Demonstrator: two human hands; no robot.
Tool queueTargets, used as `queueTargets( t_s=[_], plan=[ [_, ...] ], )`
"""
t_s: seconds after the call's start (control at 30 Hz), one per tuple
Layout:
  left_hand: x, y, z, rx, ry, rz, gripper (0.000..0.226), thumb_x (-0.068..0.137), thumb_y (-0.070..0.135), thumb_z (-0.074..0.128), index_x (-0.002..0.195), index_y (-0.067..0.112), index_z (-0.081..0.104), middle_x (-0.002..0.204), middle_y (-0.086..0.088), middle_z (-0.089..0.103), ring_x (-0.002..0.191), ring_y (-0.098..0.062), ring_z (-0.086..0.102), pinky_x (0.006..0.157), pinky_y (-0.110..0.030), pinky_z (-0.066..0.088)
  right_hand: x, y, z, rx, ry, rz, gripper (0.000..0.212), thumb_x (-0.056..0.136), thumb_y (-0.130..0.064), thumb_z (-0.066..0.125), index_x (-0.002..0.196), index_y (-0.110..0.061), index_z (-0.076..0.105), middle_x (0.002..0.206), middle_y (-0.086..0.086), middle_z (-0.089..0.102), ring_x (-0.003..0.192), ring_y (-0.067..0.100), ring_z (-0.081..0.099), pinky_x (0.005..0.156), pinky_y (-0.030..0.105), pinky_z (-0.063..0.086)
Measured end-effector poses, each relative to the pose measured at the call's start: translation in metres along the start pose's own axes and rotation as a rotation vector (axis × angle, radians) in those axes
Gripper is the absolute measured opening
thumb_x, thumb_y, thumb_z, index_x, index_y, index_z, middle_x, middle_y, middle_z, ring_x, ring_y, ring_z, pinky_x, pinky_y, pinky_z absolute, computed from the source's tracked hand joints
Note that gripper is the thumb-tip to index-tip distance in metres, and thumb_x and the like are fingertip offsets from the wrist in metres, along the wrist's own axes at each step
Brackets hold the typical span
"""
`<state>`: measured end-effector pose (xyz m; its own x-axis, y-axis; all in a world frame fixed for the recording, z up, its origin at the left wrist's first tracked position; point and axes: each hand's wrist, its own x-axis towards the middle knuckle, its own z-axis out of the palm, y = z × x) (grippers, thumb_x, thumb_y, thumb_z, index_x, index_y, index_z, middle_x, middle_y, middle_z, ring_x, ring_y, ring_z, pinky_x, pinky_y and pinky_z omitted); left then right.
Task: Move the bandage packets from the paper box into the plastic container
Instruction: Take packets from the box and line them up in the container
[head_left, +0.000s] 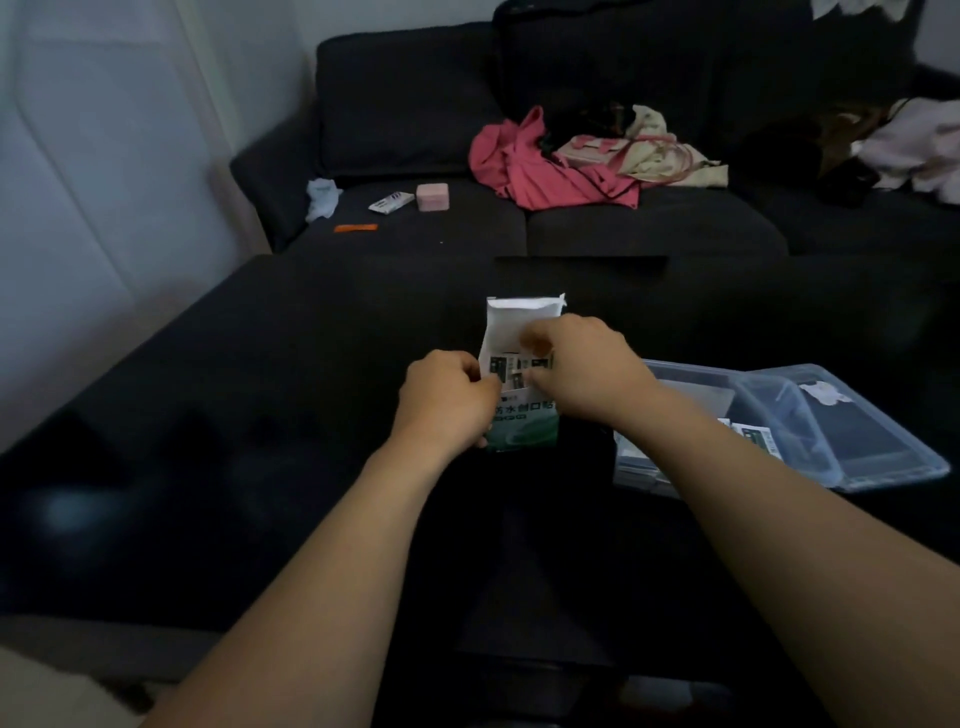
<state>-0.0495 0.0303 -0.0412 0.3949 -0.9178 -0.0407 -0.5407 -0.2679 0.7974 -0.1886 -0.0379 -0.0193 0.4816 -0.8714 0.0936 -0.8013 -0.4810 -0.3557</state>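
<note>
Dark table (208, 415), sofa (649, 223) behind

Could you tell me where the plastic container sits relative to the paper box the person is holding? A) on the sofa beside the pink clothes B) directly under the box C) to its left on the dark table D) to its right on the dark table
D: the clear container lies on the table, right of the box.
</note>
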Motion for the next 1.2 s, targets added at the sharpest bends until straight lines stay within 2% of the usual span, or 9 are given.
queueTargets(
  t_s=[0.17, 0.37, 0.5, 0.57, 0.7, 0.87, 1.1, 1.2],
  plan=[
    [0.001, -0.001, -0.001, 0.009, -0.019, 0.029, 0.022, 0.097, 0.023, 0.063, 0.075, 0.018, 0.063, 0.09, -0.008, 0.073, 0.06, -0.016, 0.074, 0.062, -0.038, 0.064, 0.004, 0.005, -0.001, 0.015, -0.025, -0.003, 0.033, 0.088, -0.02, 0.071, 0.121, -0.025, 0.067, 0.113, 0.001, 0.067, 0.098, 0.02, 0.065, 0.082, 0.037, 0.057],
    [0.0, 0.001, -0.001, 0.028, -0.052, 0.046, 0.012, 0.098, 0.025, 0.061, 0.088, 0.021, 0.066, 0.097, -0.003, 0.072, 0.066, -0.013, 0.075, 0.063, -0.032, 0.064, 0.005, 0.006, 0.002, 0.06, -0.036, -0.032, 0.035, 0.087, -0.014, 0.073, 0.116, -0.034, 0.071, 0.118, 0.0, 0.068, 0.101, 0.02, 0.067, 0.087, 0.041, 0.06],
    [-0.001, 0.001, -0.001, 0.034, -0.078, 0.067, 0.012, 0.098, 0.026, 0.061, 0.088, 0.025, 0.066, 0.094, 0.0, 0.071, 0.067, -0.014, 0.075, 0.066, -0.036, 0.065, 0.005, 0.006, 0.001, 0.011, -0.043, -0.055, 0.038, 0.088, -0.013, 0.072, 0.119, -0.035, 0.07, 0.113, 0.001, 0.069, 0.1, 0.022, 0.068, 0.086, 0.043, 0.06],
    [-0.001, 0.001, -0.001, 0.046, -0.081, 0.082, 0.011, 0.098, 0.026, 0.061, 0.088, 0.027, 0.066, 0.093, 0.001, 0.071, 0.067, -0.014, 0.075, 0.067, -0.036, 0.065, 0.006, 0.005, 0.002, -0.014, -0.044, -0.065, 0.037, 0.088, -0.012, 0.072, 0.117, -0.035, 0.07, 0.111, 0.001, 0.069, 0.099, 0.022, 0.068, 0.085, 0.043, 0.06],
    [-0.002, 0.0, -0.001, 0.054, -0.071, 0.089, 0.011, 0.098, 0.024, 0.06, 0.089, 0.023, 0.067, 0.094, -0.001, 0.072, 0.066, -0.014, 0.075, 0.065, -0.037, 0.065, 0.009, 0.006, 0.005, -0.025, -0.042, -0.046, 0.02, 0.089, -0.015, 0.07, 0.1, -0.032, 0.074, 0.109, 0.002, 0.068, 0.094, 0.023, 0.069, 0.082, 0.042, 0.061],
    [-0.003, -0.001, -0.001, 0.059, -0.068, 0.086, 0.01, 0.098, 0.025, 0.06, 0.091, 0.022, 0.068, 0.094, -0.001, 0.071, 0.066, -0.016, 0.075, 0.067, -0.04, 0.065, 0.014, 0.003, 0.007, -0.069, -0.068, 0.001, 0.02, 0.091, -0.019, 0.068, 0.11, -0.024, 0.072, 0.107, 0.002, 0.068, 0.092, 0.02, 0.068, 0.079, 0.038, 0.061],
    [-0.003, -0.003, -0.001, 0.074, 0.009, 0.063, 0.016, 0.098, 0.029, 0.06, 0.088, 0.02, 0.068, 0.088, -0.006, 0.072, 0.065, -0.02, 0.074, 0.063, -0.04, 0.065, 0.007, 0.0, 0.01, -0.106, 0.079, -0.024, 0.013, 0.09, -0.016, 0.066, 0.098, -0.021, 0.074, 0.102, 0.006, 0.067, 0.086, 0.028, 0.068, 0.073, 0.043, 0.06],
    [-0.002, -0.001, -0.001, 0.091, 0.015, 0.056, 0.014, 0.1, 0.029, 0.056, 0.099, 0.022, 0.067, 0.091, -0.006, 0.071, 0.074, -0.02, 0.073, 0.066, -0.037, 0.064, 0.003, -0.004, 0.004, -0.144, 0.116, -0.056, 0.011, 0.091, -0.014, 0.065, 0.094, -0.02, 0.074, 0.097, 0.006, 0.066, 0.081, 0.027, 0.067, 0.067, 0.038, 0.058]
  ],
)
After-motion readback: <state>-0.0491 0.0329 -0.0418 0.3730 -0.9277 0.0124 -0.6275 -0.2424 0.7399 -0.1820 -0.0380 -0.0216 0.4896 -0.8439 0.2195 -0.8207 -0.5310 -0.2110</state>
